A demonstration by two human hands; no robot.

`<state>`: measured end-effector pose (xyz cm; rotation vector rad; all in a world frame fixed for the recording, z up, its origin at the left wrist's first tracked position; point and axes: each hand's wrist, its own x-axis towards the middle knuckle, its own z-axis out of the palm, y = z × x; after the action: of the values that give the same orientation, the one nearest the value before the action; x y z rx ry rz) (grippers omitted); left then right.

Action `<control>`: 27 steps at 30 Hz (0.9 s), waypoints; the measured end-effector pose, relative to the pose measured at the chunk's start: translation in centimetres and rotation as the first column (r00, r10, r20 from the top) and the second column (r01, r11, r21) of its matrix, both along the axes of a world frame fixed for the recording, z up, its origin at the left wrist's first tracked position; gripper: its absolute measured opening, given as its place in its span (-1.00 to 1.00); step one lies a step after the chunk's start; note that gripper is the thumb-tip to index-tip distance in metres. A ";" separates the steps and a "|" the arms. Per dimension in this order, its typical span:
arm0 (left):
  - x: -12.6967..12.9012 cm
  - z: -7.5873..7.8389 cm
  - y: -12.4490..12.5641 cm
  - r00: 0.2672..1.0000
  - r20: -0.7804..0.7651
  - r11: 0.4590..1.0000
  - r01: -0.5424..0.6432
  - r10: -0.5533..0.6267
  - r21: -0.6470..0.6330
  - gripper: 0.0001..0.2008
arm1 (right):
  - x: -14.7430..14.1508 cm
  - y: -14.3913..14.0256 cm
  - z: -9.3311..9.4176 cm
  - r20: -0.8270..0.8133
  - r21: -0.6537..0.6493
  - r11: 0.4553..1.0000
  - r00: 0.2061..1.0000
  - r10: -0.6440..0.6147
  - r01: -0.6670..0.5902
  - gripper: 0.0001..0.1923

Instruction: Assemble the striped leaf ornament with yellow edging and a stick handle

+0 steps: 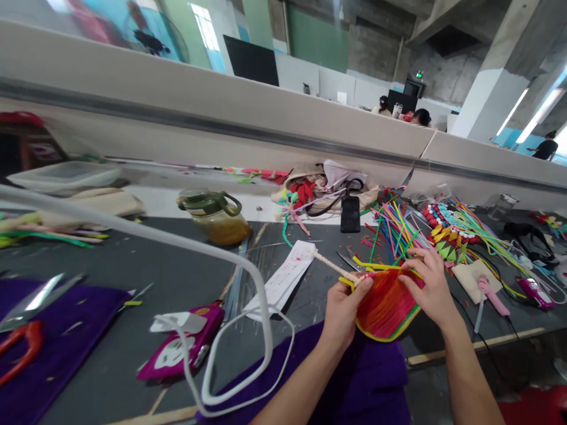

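Over the purple cloth point(372, 378) I hold a rounded, fan-shaped red and orange craft piece point(385, 310). A yellow fuzzy edging, green along one stretch, runs around it. My left hand point(346, 310) is closed on its narrow left end, where a cream fuzzy stem point(330, 261) sticks out toward the upper left. On the upper right edge, my right hand point(427, 286) pinches the yellow edging between thumb and fingers, with its other fingers raised. The fingertips partly cover the edge. Just beyond the piece lies a pair of scissors point(349, 260), partly hidden.
A white paper strip point(283, 280), a phone point(350, 213) and many coloured pipe cleaners point(401, 227) lie ahead. A glue gun point(492, 296) is at right. At left are a teapot point(215, 218), a magenta packet point(186, 342), orange-handled scissors point(26, 342) and a white tube frame point(261, 295).
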<state>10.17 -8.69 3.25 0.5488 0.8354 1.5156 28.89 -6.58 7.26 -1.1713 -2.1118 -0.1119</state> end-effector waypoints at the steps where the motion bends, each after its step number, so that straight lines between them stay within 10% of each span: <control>1: -0.3 0.6 0.2 0.999 -0.027 0.999 0.033 -0.034 -0.002 -0.67 | 0.0 -0.2 -0.1 -0.025 0.002 1.000 1.000 -0.011 0.011 -0.96; 7: -2.4 2.6 1.0 0.970 -0.200 0.990 0.139 -0.137 -0.003 -0.69 | -1.5 -1.5 -1.5 -0.150 -0.067 0.998 0.988 -0.028 0.018 -0.94; 27: -2.5 2.2 1.4 0.953 -0.275 0.987 0.149 -0.127 0.062 -0.74 | -2.6 -1.3 -3.0 -0.259 -0.108 0.994 0.966 0.002 -0.031 -0.99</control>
<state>7.62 -7.30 5.44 0.8729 0.9254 1.3686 26.32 -7.92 4.30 -1.1644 -1.9157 0.1607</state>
